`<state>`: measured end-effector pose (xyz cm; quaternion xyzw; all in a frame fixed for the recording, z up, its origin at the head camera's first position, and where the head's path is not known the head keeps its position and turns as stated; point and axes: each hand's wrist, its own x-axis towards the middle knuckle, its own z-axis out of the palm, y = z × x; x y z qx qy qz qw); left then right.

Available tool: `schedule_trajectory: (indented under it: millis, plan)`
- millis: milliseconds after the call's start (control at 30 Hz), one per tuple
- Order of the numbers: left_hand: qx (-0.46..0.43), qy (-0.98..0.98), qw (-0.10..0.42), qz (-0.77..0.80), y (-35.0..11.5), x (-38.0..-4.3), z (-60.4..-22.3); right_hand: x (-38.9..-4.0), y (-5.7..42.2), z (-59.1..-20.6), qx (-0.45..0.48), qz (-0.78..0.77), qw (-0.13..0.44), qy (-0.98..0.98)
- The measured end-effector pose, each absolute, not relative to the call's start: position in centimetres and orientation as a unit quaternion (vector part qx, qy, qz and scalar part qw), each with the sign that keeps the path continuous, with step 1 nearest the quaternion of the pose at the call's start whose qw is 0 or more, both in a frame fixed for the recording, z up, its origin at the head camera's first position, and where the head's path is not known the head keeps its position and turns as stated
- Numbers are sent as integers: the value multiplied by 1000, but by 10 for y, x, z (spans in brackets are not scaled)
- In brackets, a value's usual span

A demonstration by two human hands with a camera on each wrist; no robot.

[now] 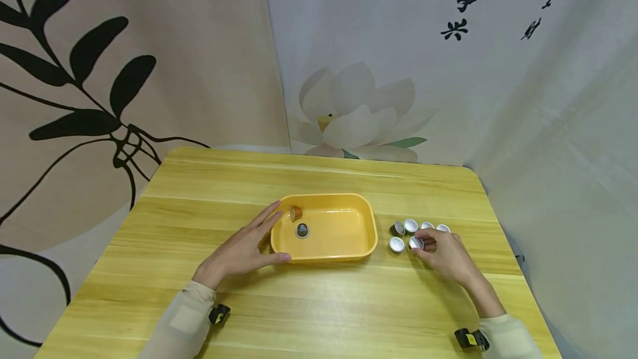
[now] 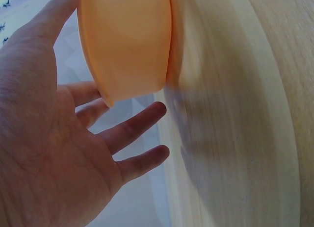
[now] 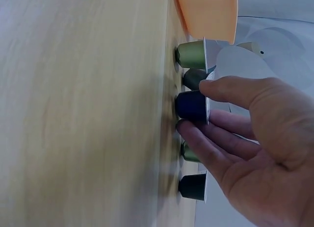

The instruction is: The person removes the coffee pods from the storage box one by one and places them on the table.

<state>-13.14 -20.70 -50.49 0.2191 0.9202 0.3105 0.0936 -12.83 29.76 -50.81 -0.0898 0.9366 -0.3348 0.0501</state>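
Note:
A yellow tray [image 1: 329, 256] holds two coffee capsules, a copper capsule [image 1: 296, 213] on its side and a dark grey capsule [image 1: 302, 230]. My left hand [image 1: 244, 248] spans the tray's left end, thumb at the front rim and fingertips at the back left. In the left wrist view, two nearly straight fingers [image 2: 140, 126] stand apart from the tray wall. On the right, my right hand [image 1: 446, 254] pinches a dark blue coffee capsule [image 3: 190, 105] between thumb and finger. Its silver lid [image 1: 416, 243] faces up, close over the table.
Several other capsules stand around my right hand, silver lids up, including a green capsule [image 3: 191, 55] and a dark green capsule [image 3: 193, 187]. One dark capsule [image 1: 397, 229] leans over. Printed curtains [image 1: 379, 60] hang behind the wooden table [image 1: 319, 314].

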Motion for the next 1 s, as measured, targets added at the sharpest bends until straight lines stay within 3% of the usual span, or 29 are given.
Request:
schedule_trajectory:
  millis: [400,667,1000]
  plan:
    - [215,922,93,308,-208,-132,-507,-122,299,-496,-102,-323,22,941]
    - [214,923,92,306,-208,-132,-507,-126,292,-491,-169,-281,-53,943]
    - [215,922,92,308,-208,-132,-508,-146,281,-493,-203,-256,-43,944]
